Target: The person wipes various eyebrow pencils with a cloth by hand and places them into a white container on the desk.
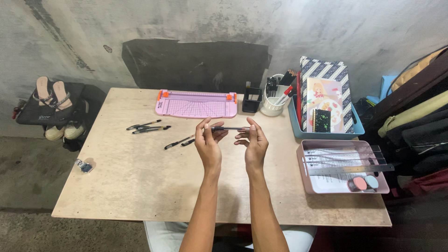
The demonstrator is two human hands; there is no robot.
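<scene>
Pen (229, 128), dark and slim, is held level above the table (140, 182), pinched at its ends between the fingertips of both raised hands: the left hand (208, 142) grips one end, the right hand (252, 142) the other. Just beyond the left hand two more pens (179, 142) lie on the wood, with three others (148, 127) farther left. Behind them sits a pink paper trimmer (196, 104), then a white cup of pens (273, 100). A pink tray (345, 166) holds rulers at right.

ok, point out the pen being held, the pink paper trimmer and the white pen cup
pen (231, 128), head view, middle of barrel between the hands
pink paper trimmer (196, 108), head view, gridded base
white pen cup (270, 108), head view, front wall
</scene>
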